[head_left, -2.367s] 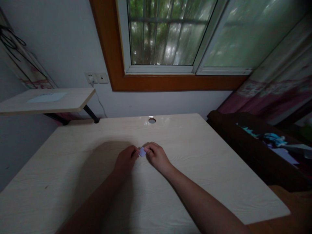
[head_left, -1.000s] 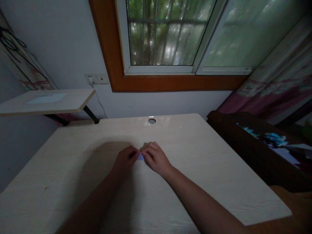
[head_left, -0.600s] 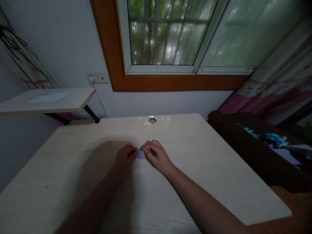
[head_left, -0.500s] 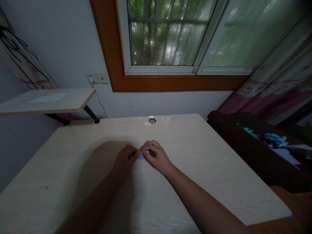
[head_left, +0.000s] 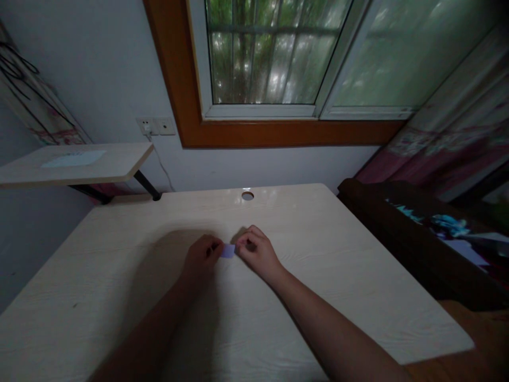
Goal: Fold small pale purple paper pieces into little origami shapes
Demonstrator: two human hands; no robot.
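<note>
Purple slip: here it is, the purple slip [head_left: 228, 251], just below and left of the frame's middle, its left end lost behind fingers.
Left hand: pinching that slip, the left hand [head_left: 202, 255], though shadow [head_left: 147, 297] blurs the grip.
Right hand: fingertips drawn together at the slip's right edge, the right hand [head_left: 258, 249]; touching or just apart, I cannot tell.
Forearms: both forearms [head_left: 326, 318] run off the bottom edge.
Brown furniture: over at the right, brown furniture [head_left: 377, 228] carries a blue bundle [head_left: 449, 225] and pale sheets [head_left: 463, 251]; in it or on it is too dark to call, and the frame cuts it off.
Desk: the pale desk [head_left: 318, 286] fills the lower frame, a round hole [head_left: 247, 196] at its far edge.
Shelf: upper left of the desk, a raised shelf [head_left: 119, 167] bears a flat sheet [head_left: 75, 158], its writing unreadable.
</note>
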